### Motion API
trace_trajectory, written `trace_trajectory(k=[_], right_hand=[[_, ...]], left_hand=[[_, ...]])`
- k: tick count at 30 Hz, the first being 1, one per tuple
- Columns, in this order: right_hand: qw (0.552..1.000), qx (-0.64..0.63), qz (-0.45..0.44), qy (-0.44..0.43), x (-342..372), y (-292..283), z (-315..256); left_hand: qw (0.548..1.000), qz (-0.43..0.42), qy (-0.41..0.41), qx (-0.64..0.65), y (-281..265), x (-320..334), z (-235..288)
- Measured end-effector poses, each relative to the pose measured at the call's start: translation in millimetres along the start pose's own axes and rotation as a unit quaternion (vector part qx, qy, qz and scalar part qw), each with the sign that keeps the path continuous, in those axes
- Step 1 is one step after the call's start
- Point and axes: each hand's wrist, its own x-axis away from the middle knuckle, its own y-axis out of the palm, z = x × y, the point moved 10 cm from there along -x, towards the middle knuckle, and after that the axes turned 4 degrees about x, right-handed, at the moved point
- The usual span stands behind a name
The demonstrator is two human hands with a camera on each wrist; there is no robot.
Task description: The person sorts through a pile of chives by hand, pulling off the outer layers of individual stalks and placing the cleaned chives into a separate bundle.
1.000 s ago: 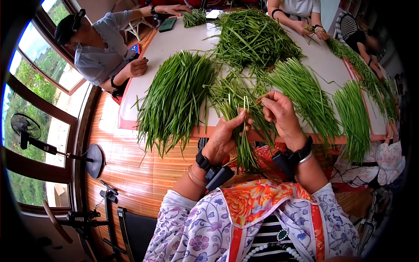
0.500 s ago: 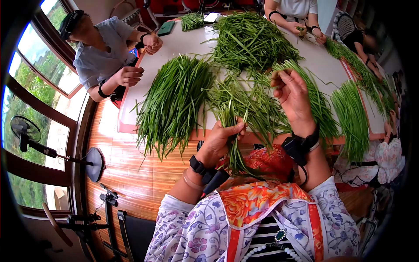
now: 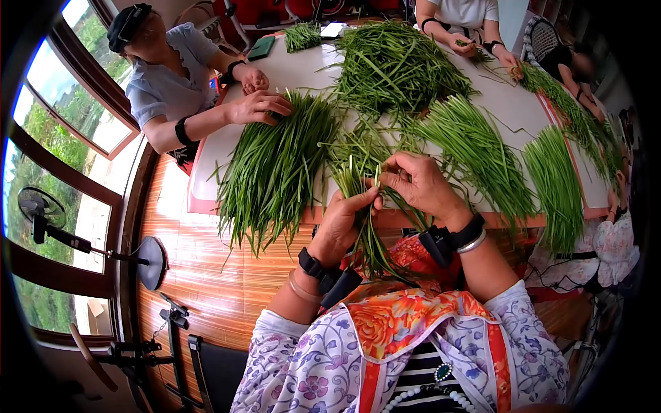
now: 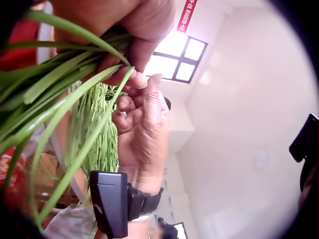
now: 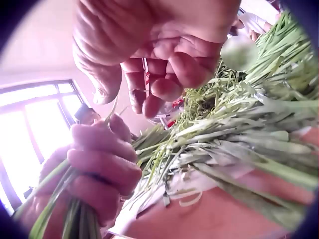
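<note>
My left hand (image 3: 339, 221) grips a small bunch of garlic chives (image 3: 372, 253), pale stem ends up, green leaves hanging toward my lap. The thumb lies across the stems. Just right of it, my right hand (image 3: 421, 184) has its thumb and forefinger at the top of one pale stem. In the right wrist view a thin strand (image 5: 114, 105) runs from the left fist up between the right thumb and forefinger; the other right fingers are loosely curled. Loose, tangled chives (image 3: 385, 148) lie on the table just beyond both hands.
A large heap of chives (image 3: 399, 65) covers the table's far middle. Neater bundles lie at left (image 3: 279, 172) and right (image 3: 478, 148), with another bundle (image 3: 554, 179) farther right. A person at left (image 3: 172, 82) reaches over the left bundle. Another person's hands (image 3: 509, 62) work across the table.
My right hand moves away up and right from the bunch, then comes back to the stem ends. My left hand keeps its grip. The person at left brings a hand onto the left bundle.
</note>
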Motion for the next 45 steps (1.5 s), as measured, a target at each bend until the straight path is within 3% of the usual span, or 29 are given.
trace_trajectory(k=[4,7,8,11,16,21,23,25,29,33,35,37,41,43,45], right_hand=[[0.999,-0.036,0.019,0.001,-0.6,3.8,10.3],[0.998,0.001,0.067,0.021,-5.0,-11.2,10.9],[0.99,0.0,0.139,-0.029,-7.9,-24.7,4.0],[0.985,-0.026,0.168,0.012,-11.7,-46.3,15.1],[0.976,0.175,0.133,-0.003,-2.4,-44.0,25.0],[0.993,0.028,0.093,0.067,9.4,-35.1,38.1],[0.991,0.052,0.043,0.115,14.5,-36.7,49.8],[0.99,0.07,0.074,0.095,16.8,-42.3,48.3],[0.991,0.049,0.109,0.056,25.5,-37.9,35.5],[0.994,0.043,0.063,0.076,24.5,-37.4,40.5],[0.994,-0.056,0.043,0.084,18.9,-35.0,37.4],[0.988,-0.14,0.011,0.056,10.5,-31.1,11.5],[0.989,-0.081,0.015,-0.125,-2.0,-22.9,-33.3],[0.989,-0.127,-0.056,-0.056,-3.3,-8.8,-31.3],[0.986,-0.129,-0.096,-0.054,-3.1,2.3,-23.6]], left_hand=[[1.0,-0.007,0.01,-0.024,0.5,-3.4,-4.0],[0.999,-0.016,0.011,-0.044,1.8,0.0,-5.3],[0.998,-0.02,0.008,-0.052,3.4,1.0,-5.1],[1.0,0.005,-0.001,-0.029,3.0,5.6,-2.1],[0.977,-0.109,0.046,0.179,-1.2,-6.0,29.8],[0.938,-0.177,0.088,0.285,-7.1,-5.3,62.9],[0.924,-0.187,0.096,0.318,-8.9,-4.4,71.7],[0.92,-0.179,0.109,0.331,-10.5,-3.4,77.0],[0.943,-0.128,0.127,0.279,-17.9,-2.3,75.0],[0.985,-0.106,0.094,0.097,-3.3,0.9,50.0],[0.994,-0.096,0.056,0.019,11.9,5.0,34.2],[0.994,-0.098,0.048,-0.028,28.8,6.5,23.2],[0.989,-0.143,-0.012,-0.046,50.8,3.9,-6.3],[0.988,-0.145,-0.035,-0.039,53.6,2.6,-17.2],[0.989,-0.131,-0.052,-0.047,53.2,4.7,-22.4]])
